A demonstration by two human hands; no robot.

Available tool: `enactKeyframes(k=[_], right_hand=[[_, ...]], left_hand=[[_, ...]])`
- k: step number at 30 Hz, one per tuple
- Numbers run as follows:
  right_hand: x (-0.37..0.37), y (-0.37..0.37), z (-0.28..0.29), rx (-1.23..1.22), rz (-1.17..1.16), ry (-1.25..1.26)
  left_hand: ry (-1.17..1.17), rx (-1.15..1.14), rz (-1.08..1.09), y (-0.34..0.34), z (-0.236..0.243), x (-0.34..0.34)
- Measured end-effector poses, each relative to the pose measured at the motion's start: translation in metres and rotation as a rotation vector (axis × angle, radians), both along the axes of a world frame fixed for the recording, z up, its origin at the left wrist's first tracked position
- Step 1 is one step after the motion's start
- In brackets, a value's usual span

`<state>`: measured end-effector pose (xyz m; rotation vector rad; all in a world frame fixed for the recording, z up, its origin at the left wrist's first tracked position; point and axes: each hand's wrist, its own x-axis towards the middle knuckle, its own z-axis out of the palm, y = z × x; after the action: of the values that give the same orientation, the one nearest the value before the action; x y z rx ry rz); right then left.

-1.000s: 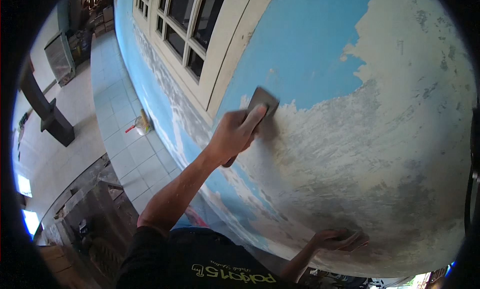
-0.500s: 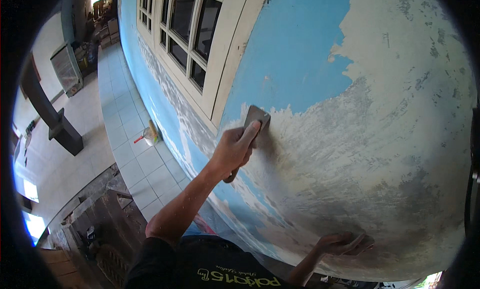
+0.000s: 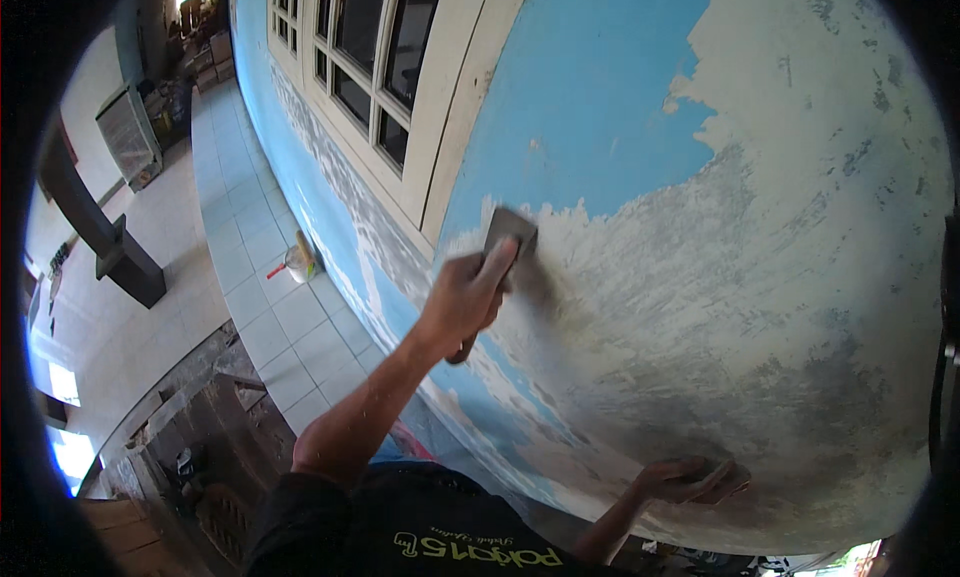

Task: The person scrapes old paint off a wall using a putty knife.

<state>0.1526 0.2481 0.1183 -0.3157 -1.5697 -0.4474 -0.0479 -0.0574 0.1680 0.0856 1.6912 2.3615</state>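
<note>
A person's left hand (image 3: 468,299) grips a scraper (image 3: 508,233), its blade pressed against the blue wall (image 3: 590,107) beside the window frame (image 3: 455,107); the right hand (image 3: 695,479) rests open and flat on bare plaster lower down.

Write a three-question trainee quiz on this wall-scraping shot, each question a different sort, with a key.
1. True or false: the left hand presses a scraper flat against the wall.
2. Multiple choice: where does the scraper blade sit? A) on the window frame; B) at the edge between blue paint and scraped patch; C) on the floor tiles.
3. Fill in: the right hand rests with the palm on the ____.

Key: 1 true; 2 B; 3 wall.
</note>
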Motion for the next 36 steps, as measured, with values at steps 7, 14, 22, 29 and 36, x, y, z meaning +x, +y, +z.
enactKeyframes(k=[7,14,22,29,36], right_hand=[[-0.001,-0.004,0.004,-0.011,-0.063,0.009],[-0.004,-0.006,0.007,0.028,-0.055,0.018],[-0.009,-0.005,0.007,0.014,-0.059,0.008],[-0.005,-0.006,0.009,0.057,-0.089,-0.021],[-0.01,-0.002,0.005,0.056,-0.061,0.003]], left_hand=[[0.085,0.093,-0.011,-0.007,0.009,-0.002],[0.142,0.115,-0.001,-0.011,0.022,-0.018],[0.118,0.052,0.006,-0.011,0.027,-0.017],[0.184,-0.016,0.004,-0.015,0.043,-0.021],[0.204,-0.086,-0.023,-0.014,0.02,-0.023]])
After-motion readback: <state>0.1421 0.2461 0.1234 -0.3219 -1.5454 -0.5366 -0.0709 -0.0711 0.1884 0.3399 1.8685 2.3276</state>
